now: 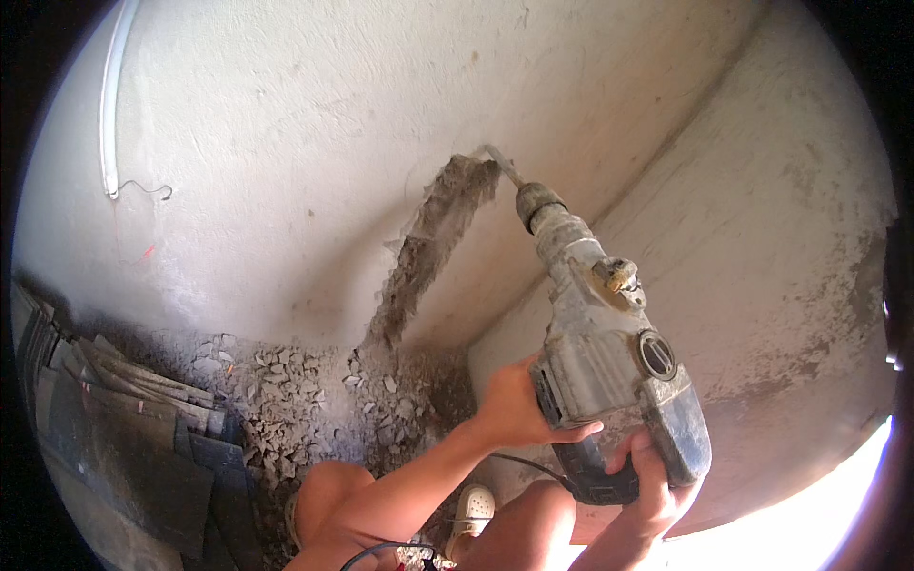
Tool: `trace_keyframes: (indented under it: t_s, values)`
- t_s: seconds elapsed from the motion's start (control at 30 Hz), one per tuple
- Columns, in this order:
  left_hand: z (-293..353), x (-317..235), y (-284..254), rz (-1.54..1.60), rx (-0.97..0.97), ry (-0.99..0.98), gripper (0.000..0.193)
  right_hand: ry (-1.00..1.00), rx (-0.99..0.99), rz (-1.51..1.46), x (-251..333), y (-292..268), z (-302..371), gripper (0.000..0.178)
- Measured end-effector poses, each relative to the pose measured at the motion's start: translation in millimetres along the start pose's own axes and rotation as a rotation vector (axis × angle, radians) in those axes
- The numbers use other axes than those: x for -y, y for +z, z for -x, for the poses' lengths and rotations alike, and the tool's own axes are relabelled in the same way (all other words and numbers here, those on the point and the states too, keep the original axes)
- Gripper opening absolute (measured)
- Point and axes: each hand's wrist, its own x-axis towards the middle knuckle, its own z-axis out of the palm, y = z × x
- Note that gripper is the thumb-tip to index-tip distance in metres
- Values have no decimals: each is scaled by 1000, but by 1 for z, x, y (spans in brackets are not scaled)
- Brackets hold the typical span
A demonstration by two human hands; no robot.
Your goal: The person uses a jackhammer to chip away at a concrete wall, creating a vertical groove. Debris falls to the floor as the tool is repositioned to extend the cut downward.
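Note:
A dusty grey rotary hammer (pixel 595 328) points up and to the left at the wall. Its chisel bit (pixel 505 167) meets the plaster at the upper end of a rough chiselled groove (pixel 433 238). My left hand (pixel 519 404) is closed around the underside of the tool's body, with most of its fingers hidden behind the housing. At the back, my right hand (pixel 657 485) wraps the black rear handle; whether a finger presses the trigger is hard to make out. A dark cord (pixel 528 463) runs from the handle's base.
Broken rubble (pixel 295 400) lies along the foot of the wall (pixel 314 124). Stacked dark sheets or tiles (pixel 143 447) stand at the left. A side wall (pixel 762 257) closes in on the right. White conduit (pixel 111 105) with a loose wire hangs upper left. My shoe (pixel 473 509) is below.

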Motion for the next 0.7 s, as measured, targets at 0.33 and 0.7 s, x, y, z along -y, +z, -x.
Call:
trace_keyframes:
  t_s: [0.33, 0.7]
  values:
    - [2, 1, -8, -13, -8, 31, 92, -103, 75, 51, -23, -6, 8, 22]
    - [-1, 4, -6, -30, -25, 46, 91, -122, 105, 76, -24, -7, 3, 20]
